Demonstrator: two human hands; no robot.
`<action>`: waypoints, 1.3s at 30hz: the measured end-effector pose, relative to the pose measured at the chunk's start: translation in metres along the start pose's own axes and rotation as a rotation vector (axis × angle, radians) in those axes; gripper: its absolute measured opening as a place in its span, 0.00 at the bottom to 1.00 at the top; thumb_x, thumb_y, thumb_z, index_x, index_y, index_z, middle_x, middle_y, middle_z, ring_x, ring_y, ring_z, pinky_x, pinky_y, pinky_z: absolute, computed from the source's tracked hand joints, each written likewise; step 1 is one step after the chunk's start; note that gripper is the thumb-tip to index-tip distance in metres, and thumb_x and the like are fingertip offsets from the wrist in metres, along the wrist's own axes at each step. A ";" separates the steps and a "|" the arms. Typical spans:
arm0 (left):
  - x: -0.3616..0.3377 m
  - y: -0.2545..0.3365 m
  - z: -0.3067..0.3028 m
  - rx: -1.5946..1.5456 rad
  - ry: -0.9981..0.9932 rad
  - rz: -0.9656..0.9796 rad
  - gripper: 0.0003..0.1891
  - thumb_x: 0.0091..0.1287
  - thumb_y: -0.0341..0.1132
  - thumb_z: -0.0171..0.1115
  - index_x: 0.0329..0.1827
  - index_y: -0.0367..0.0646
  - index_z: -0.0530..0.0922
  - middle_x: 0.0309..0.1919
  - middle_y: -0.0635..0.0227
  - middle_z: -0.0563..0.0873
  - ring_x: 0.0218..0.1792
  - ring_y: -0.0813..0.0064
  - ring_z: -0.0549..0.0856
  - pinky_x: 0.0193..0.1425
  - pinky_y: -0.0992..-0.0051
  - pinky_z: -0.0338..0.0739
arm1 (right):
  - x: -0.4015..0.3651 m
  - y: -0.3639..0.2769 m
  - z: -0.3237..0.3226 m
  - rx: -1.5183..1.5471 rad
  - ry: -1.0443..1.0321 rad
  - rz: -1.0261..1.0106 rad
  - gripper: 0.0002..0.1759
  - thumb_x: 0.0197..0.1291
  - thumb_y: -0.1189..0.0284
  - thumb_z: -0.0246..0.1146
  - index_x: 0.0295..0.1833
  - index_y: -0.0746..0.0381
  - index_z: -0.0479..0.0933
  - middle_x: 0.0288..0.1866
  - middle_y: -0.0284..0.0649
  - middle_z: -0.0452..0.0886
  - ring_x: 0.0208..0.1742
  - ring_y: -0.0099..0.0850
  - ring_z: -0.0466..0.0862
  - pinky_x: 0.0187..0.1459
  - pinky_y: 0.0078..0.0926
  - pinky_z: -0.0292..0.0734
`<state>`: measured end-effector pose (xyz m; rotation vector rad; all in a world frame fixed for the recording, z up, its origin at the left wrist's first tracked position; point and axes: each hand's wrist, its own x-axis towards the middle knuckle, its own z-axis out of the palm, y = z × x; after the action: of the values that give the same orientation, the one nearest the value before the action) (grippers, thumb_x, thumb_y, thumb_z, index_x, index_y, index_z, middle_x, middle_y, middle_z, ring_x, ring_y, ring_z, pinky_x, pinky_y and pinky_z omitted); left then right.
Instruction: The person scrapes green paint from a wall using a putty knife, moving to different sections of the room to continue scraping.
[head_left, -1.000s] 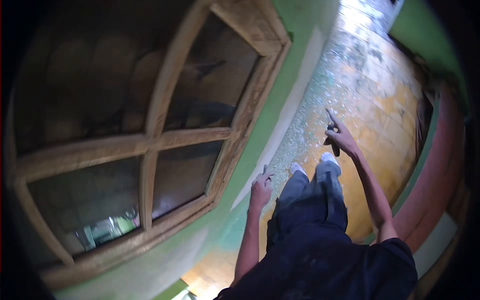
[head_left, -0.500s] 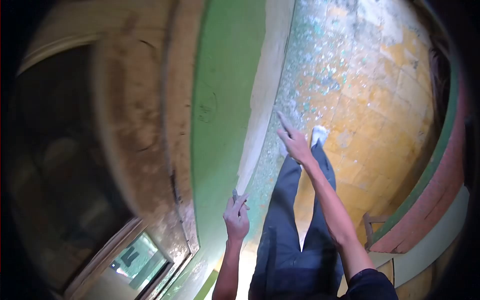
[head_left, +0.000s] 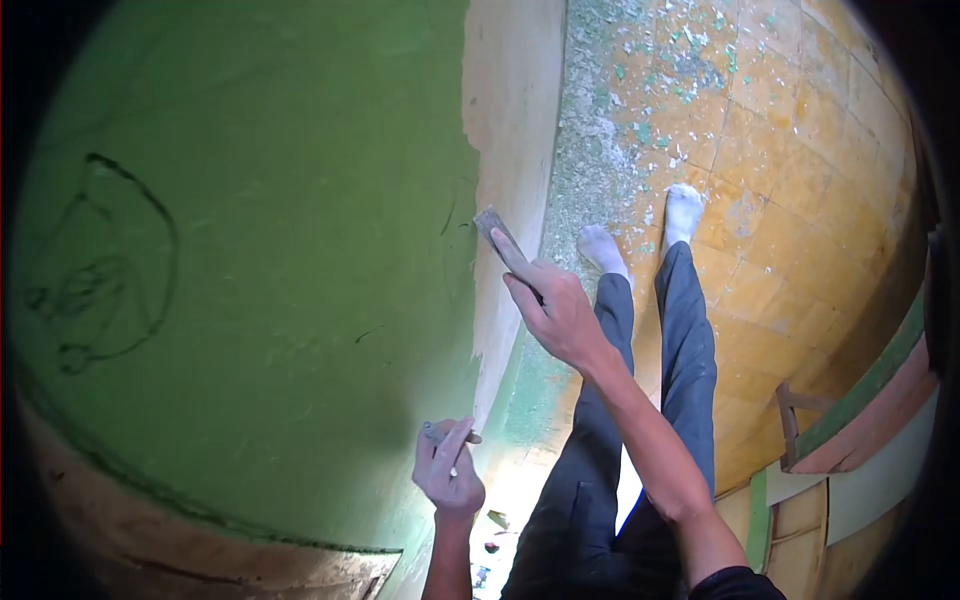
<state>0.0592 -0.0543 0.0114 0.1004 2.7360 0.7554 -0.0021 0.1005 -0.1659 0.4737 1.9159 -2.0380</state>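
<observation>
My right hand [head_left: 566,312] is closed round a flat scraper [head_left: 487,222], index finger laid along it. The tip of its dusty blade overlaps the edge where the green painted wall [head_left: 300,250] meets a pale strip stripped of paint [head_left: 512,110]. Lower down, beside the same wall, my left hand [head_left: 450,485] has its fingers curled together, dusted grey. A small dark end shows at those fingertips, but I cannot tell what it is.
Paint flakes [head_left: 640,130] and pale dust litter the yellow tiled floor [head_left: 790,230] along the wall's foot. My socked feet [head_left: 684,212] stand there. A black line drawing [head_left: 120,270] marks the wall. Right, a wooden piece [head_left: 788,425] stands by a green and pink curved edge [head_left: 870,400].
My view has swung toward the green wall, and the window opening has left the picture. My right hand has moved left to the paint edge, its scraper now plainly visible. My left hand stays low.
</observation>
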 end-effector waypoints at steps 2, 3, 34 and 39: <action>-0.006 -0.016 -0.001 0.000 0.006 0.022 0.22 0.60 0.13 0.47 0.53 0.34 0.84 0.34 0.54 0.83 0.29 0.69 0.83 0.31 0.74 0.76 | 0.001 0.007 0.005 0.025 0.023 -0.026 0.32 0.69 0.73 0.57 0.79 0.50 0.66 0.30 0.55 0.78 0.33 0.52 0.80 0.41 0.45 0.74; -0.010 -0.021 -0.003 0.008 0.002 0.030 0.23 0.60 0.13 0.46 0.53 0.35 0.83 0.34 0.54 0.83 0.28 0.69 0.83 0.30 0.74 0.76 | 0.001 0.009 0.007 0.037 0.035 -0.036 0.32 0.69 0.73 0.57 0.79 0.50 0.66 0.31 0.56 0.78 0.33 0.52 0.80 0.41 0.45 0.75; -0.012 -0.046 0.006 0.044 -0.042 0.216 0.24 0.54 0.14 0.47 0.51 0.36 0.85 0.30 0.54 0.83 0.24 0.71 0.81 0.28 0.75 0.74 | 0.022 0.004 0.006 0.073 0.051 0.016 0.45 0.52 0.83 0.53 0.79 0.47 0.64 0.46 0.64 0.81 0.38 0.61 0.81 0.43 0.46 0.78; -0.011 -0.048 0.000 0.013 -0.081 0.218 0.26 0.52 0.13 0.47 0.53 0.35 0.86 0.32 0.53 0.83 0.24 0.70 0.81 0.28 0.75 0.76 | -0.027 0.031 0.032 0.067 0.004 0.005 0.46 0.52 0.84 0.53 0.80 0.46 0.64 0.39 0.63 0.81 0.36 0.60 0.82 0.43 0.50 0.77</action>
<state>0.0699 -0.0967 -0.0105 0.4285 2.6815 0.7713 0.0348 0.0665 -0.1799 0.4985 1.8520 -2.1051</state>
